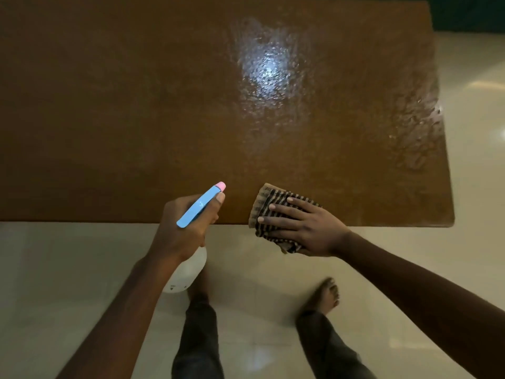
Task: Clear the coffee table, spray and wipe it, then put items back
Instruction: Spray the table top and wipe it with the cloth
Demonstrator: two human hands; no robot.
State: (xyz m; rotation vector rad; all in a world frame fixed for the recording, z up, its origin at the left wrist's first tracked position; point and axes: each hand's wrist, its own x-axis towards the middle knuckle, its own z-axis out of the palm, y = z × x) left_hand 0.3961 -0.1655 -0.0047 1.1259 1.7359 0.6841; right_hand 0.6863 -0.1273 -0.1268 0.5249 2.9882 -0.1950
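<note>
The brown coffee table (136, 105) fills the upper part of the head view, with nothing standing on it. Its right half glistens with wet droplets. My left hand (185, 228) grips a spray bottle (200, 206) with a blue head, a pink nozzle and a white body, held over the table's near edge with the nozzle pointing away from me. My right hand (303, 228) lies flat, fingers spread, pressing a brown-and-black striped cloth (269, 203) onto the near edge; part of the cloth hangs over the edge.
Pale tiled floor (68, 269) lies below the table's near edge and to its right. My legs in dark trousers (199, 337) and a bare foot (325, 296) stand close to the table. The table's right corner (448, 220) is rounded.
</note>
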